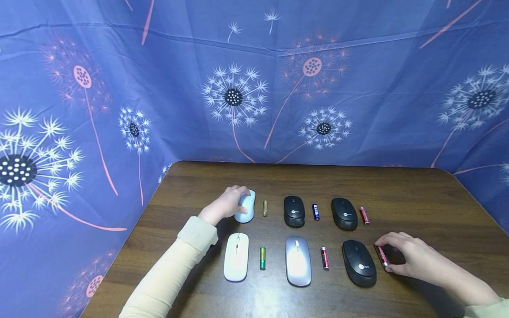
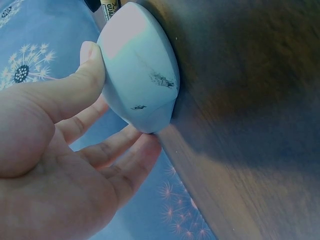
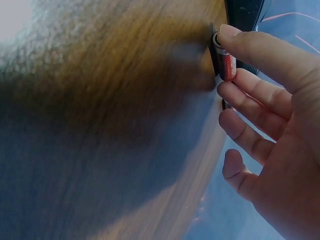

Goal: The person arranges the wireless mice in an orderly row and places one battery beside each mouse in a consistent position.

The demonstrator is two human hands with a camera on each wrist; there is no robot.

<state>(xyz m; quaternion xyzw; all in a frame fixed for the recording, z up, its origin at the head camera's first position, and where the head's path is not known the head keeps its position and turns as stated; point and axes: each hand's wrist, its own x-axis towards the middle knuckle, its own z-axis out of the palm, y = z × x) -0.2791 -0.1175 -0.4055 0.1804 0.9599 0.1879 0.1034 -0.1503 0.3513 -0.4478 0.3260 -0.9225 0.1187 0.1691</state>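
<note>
At the far left of the mouse rows, my left hand (image 1: 226,204) grips a pale blue computer mouse (image 1: 247,206) by its sides. In the left wrist view the thumb is on one side of this mouse (image 2: 140,65) and the fingers are on the other; dark scuffs mark its shell. On the right, my right hand (image 1: 417,258) pinches a red battery (image 1: 382,256) between thumb and fingers. The right wrist view shows that battery (image 3: 228,65) held by its two ends, close to the wooden surface. Just left of it lies a black mouse (image 1: 359,263).
Two more black mice (image 1: 294,212), a white mouse (image 1: 236,257) and a grey mouse (image 1: 298,260) lie in two rows. Between them are a gold battery (image 1: 264,208), a blue one (image 1: 316,212), a green one (image 1: 262,258) and red ones (image 1: 325,258). Blue cloth (image 1: 254,110) hangs behind the table.
</note>
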